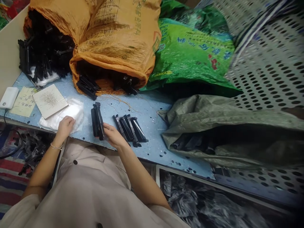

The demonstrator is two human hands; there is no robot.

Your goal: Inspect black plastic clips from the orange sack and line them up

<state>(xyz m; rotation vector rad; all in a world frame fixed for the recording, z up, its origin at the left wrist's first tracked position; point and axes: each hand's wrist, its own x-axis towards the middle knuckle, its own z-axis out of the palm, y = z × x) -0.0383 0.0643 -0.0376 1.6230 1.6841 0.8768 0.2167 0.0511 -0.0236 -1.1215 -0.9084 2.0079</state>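
Observation:
My right hand holds a small bunch of long black plastic parts above the blue tabletop, its fingers at their right side and partly hidden behind them. My left hand is at a stack of clear plastic bags, the fingers bent and pressed together on the film. Just right of my right hand, several similar black parts lie side by side in a slanted row. A square board with brown specks rests partly on the bags.
Orange woven sacks spill black parts at the back. Beside them lie a green sack and, at the right, a grey-green sack holding dark pieces. A handwritten note and white device sit far left. Small black discs dot the table.

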